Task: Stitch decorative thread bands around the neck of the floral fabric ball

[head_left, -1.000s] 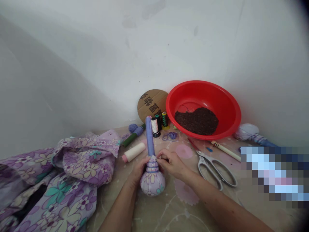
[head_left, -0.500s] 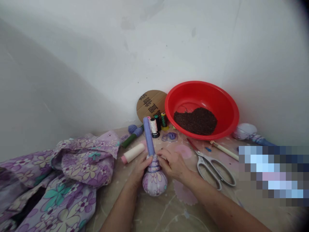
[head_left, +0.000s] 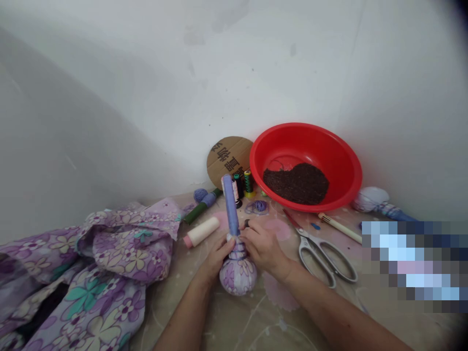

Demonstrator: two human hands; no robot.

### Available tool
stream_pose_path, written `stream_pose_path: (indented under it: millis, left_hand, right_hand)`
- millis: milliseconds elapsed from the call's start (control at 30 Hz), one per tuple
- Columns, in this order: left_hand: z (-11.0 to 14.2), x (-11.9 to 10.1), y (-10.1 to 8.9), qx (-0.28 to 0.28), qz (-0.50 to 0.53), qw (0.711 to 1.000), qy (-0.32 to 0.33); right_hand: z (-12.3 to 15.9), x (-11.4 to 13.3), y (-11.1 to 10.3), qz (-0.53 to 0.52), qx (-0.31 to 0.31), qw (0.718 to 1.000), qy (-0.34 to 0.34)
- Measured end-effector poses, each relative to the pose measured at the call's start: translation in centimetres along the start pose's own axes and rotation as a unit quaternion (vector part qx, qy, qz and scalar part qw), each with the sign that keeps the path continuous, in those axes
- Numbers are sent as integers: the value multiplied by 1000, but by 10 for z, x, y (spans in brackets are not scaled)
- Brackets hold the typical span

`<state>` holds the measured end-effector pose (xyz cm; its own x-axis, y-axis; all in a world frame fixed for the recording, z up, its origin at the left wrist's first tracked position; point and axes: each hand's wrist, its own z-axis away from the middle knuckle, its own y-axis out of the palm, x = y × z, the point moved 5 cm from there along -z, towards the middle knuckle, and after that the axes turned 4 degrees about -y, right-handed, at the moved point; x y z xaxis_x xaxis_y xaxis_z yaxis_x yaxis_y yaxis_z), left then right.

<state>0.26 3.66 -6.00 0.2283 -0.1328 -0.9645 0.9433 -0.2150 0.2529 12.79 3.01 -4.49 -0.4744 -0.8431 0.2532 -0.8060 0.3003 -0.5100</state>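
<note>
Between my hands stands a round-headed bundle in purple flowered cloth (head_left: 238,278), its neck wound with purple cord and a purple stick handle (head_left: 231,207) rising from it, leaning slightly left. My left hand (head_left: 215,256) is closed around the wrapped neck from the left. At the neck's right side, my right hand (head_left: 261,246) pinches with thumb and fingers at the top of the wrapping; something dark shows at a finger. Whether a cord end lies in that pinch is too small to see.
Flowered cloth (head_left: 131,248) is heaped at left, near a white thread roll (head_left: 203,231) and green stick (head_left: 197,212). Thread spools (head_left: 248,183) stand by a cardboard disc (head_left: 223,158). A red basin (head_left: 343,165) holds dark grains. Scissors (head_left: 321,256), a seam ripper-like tool (head_left: 340,227) and a white-headed bundle (head_left: 373,197) lie right.
The bundle has shifted slightly right and turned, showing a different side of its flowered head. Both hands have moved a little with it and keep their hold.
</note>
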Motion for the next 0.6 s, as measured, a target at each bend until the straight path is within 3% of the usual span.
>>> stream_pose_path:
  millis: [67, 133, 233, 300, 433, 600]
  left_hand:
    - [-1, 1, -1, 3, 4, 1000, -1]
    - [-3, 4, -3, 0, 11, 1000, -2]
    - [-4, 12, -7, 4, 39, 999, -20]
    - [-3, 17, -6, 20, 68, 997, -44]
    - [0, 21, -2, 61, 119, 988, -74]
    - [0, 21, -3, 89, 125, 986, -69]
  right_hand:
    - [-2, 6, -1, -44, -8, 999, -5]
    - [-4, 5, -2, -129, -31, 989, 58]
    - [-4, -7, -3, -277, -74, 934, 213]
    - [-5, -17, -8, -324, -127, 900, 263]
    - [-5, -36, -31, -300, -274, 881, 244]
    - [-5, -39, -52, -258, -330, 876, 239]
